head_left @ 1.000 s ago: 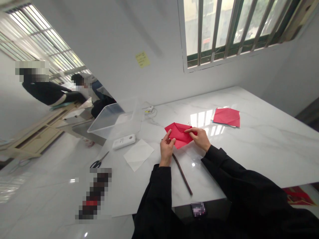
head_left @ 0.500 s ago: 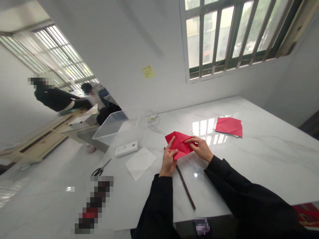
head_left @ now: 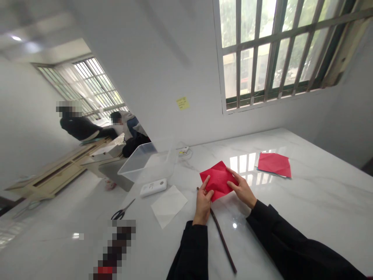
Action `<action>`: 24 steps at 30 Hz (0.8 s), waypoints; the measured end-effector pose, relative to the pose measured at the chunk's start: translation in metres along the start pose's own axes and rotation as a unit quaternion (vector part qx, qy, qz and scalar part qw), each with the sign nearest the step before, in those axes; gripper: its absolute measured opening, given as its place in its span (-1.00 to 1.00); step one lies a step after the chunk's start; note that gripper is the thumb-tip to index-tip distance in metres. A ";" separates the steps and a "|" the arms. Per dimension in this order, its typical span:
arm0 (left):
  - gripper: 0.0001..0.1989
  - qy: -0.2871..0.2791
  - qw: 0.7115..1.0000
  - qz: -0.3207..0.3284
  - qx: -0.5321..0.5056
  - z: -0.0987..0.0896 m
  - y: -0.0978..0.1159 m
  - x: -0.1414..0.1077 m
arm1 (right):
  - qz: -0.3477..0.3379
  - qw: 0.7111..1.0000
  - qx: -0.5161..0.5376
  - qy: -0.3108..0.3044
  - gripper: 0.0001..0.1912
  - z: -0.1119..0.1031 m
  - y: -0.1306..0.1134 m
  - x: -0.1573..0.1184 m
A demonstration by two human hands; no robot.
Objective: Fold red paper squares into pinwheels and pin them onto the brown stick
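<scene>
A red sheet of paper [head_left: 219, 178] is held above the white marbled table between my two hands. My left hand [head_left: 203, 200] grips its lower left side, with the thumb and a finger on the upper face. On the right edge, my right hand [head_left: 242, 189] has its thumb on top and fingers along the rim. Faint creases run across the paper. Beneath my left hand a thin dark brown stick [head_left: 223, 241] lies on the table, its upper part partly hidden by the hand and paper.
A stack of coloured paper [head_left: 274, 164], red on top, lies to the right. On the left are a white sheet [head_left: 169, 206], a white power bank [head_left: 153, 188], black scissors [head_left: 119, 214] and a clear plastic bin [head_left: 145, 161]. A yellow note [head_left: 183, 103] is on the wall. Two people sit far left.
The folded flap at the paper's top has opened out, and the sheet now lies flatter between my hands. My right hand has shifted to its right edge. The camera view has tilted upward.
</scene>
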State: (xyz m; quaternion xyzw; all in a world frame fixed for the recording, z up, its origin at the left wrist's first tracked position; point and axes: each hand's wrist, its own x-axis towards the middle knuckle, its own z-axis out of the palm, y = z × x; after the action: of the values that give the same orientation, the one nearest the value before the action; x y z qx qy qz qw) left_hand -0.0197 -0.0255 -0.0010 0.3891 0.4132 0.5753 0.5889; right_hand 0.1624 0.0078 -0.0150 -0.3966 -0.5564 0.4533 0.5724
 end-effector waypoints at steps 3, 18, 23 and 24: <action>-0.21 0.018 0.999 0.006 0.050 -0.003 0.000 0.001 | 0.025 1.000 0.013 0.009 -0.48 -0.001 0.005 0.003; -0.23 0.019 0.999 -0.016 -0.048 -0.005 0.010 0.000 | 0.136 0.977 0.161 0.024 -0.44 -0.003 0.001 0.003; -0.04 0.041 0.996 0.006 -0.077 -0.006 0.016 -0.003 | 0.133 0.979 0.153 0.000 -0.20 -0.002 -0.006 0.000; -0.07 0.040 0.996 -0.001 -0.082 -0.006 0.017 -0.005 | 0.135 0.978 0.160 -0.008 -0.11 -0.001 -0.008 -0.002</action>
State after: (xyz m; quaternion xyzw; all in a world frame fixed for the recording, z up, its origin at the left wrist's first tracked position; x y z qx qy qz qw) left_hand -0.0309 -0.0301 0.0129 0.3152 0.3883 0.6219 0.6026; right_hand 0.1637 0.0039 -0.0074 -0.3678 -0.4230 0.6127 0.5571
